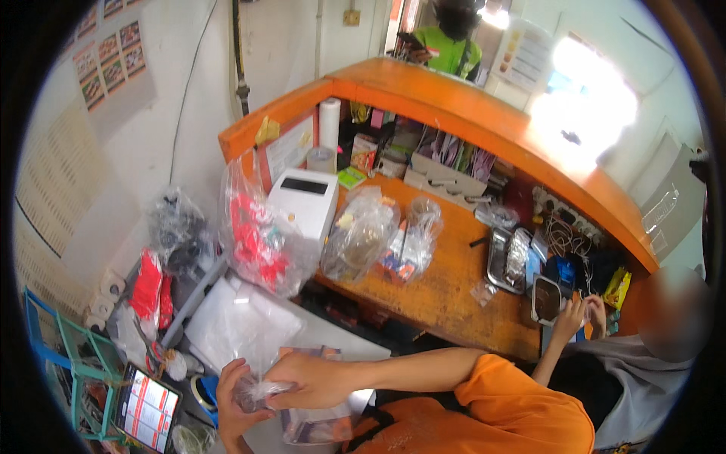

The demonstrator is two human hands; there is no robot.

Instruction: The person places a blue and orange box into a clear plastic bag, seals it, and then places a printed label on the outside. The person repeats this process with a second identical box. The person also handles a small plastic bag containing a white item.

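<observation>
My left hand (238,406) is curled around a small clear plastic bag (249,394) with dark contents, at the bottom centre-left. From the right, my right hand (300,380) pinches the gathered neck of that bag. Beneath my right forearm, a printed box in clear plastic (317,423) rests on the grey table (340,335). A stack of white plastic bags (244,318) lies just beyond my hands. To the left are a tablet with a lit screen (148,406), scissors (154,357) and a blue tape dispenser (207,391).
Filled plastic bags (363,232) and a white machine (306,198) stand on the wooden counter (431,289). A co-worker's hands (578,312) are at the right, near a metal tray (547,298). A person in green (448,48) stands beyond the orange ledge (431,91).
</observation>
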